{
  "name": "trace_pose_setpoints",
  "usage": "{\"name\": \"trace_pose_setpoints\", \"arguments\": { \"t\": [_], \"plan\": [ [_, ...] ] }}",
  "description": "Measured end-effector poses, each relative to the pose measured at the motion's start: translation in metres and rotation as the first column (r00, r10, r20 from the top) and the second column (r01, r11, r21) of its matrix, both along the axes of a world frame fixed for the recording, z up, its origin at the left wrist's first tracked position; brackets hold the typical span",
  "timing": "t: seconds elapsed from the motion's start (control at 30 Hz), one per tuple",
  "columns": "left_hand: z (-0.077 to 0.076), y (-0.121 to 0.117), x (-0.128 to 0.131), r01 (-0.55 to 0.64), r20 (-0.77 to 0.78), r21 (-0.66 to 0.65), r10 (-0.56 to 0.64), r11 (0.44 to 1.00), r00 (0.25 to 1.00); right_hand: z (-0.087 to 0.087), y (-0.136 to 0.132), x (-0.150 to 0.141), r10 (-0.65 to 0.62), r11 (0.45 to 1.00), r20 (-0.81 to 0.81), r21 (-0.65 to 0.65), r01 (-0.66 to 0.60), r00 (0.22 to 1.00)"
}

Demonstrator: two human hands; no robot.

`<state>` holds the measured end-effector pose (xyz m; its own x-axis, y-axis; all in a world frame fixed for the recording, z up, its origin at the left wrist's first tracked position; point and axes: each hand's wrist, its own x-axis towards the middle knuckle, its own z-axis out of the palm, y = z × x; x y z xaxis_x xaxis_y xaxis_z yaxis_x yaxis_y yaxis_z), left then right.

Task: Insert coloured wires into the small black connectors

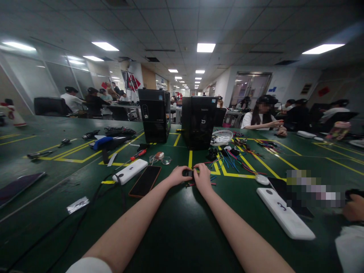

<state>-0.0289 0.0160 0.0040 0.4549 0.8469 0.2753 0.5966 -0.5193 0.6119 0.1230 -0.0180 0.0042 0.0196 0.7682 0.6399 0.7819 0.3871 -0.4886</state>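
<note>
A small black part [188, 173] sits between my two hands, low over the green table; its exact kind is too small to make out. My left hand [179, 175] grips it from the left, fingers curled. From the right, my right hand [202, 176] closes on it with bent fingers and thumb. Short red and blue wires [213, 179] lie just beside and beneath my right hand. Beyond it, black connectors [212, 154] rest among a spread of coloured wires [233, 160].
Two black computer towers [156, 120] [200, 125] stand ahead. A white basket [222, 137] is beside the right one. Left lie a phone [145, 182], white power bank [131, 171], glasses [165, 160] and red screwdriver [138, 154]; right, another white power bank [284, 212]. A person's hand [354, 206] is at far right.
</note>
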Motion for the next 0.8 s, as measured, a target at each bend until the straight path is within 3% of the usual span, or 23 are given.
{"name": "trace_pose_setpoints", "arguments": {
  "t": [0.2, 0.43, 0.6, 0.7, 0.8],
  "plan": [
    [0.001, -0.003, 0.000, -0.064, 0.042, 0.006, 0.064, 0.998, 0.997, 0.004, -0.029, 0.008, 0.203, 0.979, 0.134, -0.044, -0.199, 0.970],
    [0.000, -0.003, 0.001, -0.057, 0.037, 0.012, 0.057, 0.998, 0.998, 0.003, -0.038, 0.008, 0.349, 0.934, 0.331, -0.199, -0.297, 0.877],
    [-0.007, 0.002, 0.000, -0.053, 0.093, 0.010, 0.052, 0.999, 0.994, 0.014, -0.046, 0.006, 0.243, 0.968, 0.427, -0.161, -0.191, 0.871],
    [-0.009, 0.003, -0.001, -0.043, 0.109, 0.005, 0.042, 0.999, 0.993, 0.019, -0.050, 0.005, 0.151, 0.968, 0.526, -0.251, -0.018, 0.837],
    [-0.009, 0.003, -0.002, -0.036, 0.090, 0.006, 0.036, 0.999, 0.995, 0.022, -0.053, 0.001, 0.164, 0.927, 0.600, -0.364, 0.084, 0.783]
  ]
}}
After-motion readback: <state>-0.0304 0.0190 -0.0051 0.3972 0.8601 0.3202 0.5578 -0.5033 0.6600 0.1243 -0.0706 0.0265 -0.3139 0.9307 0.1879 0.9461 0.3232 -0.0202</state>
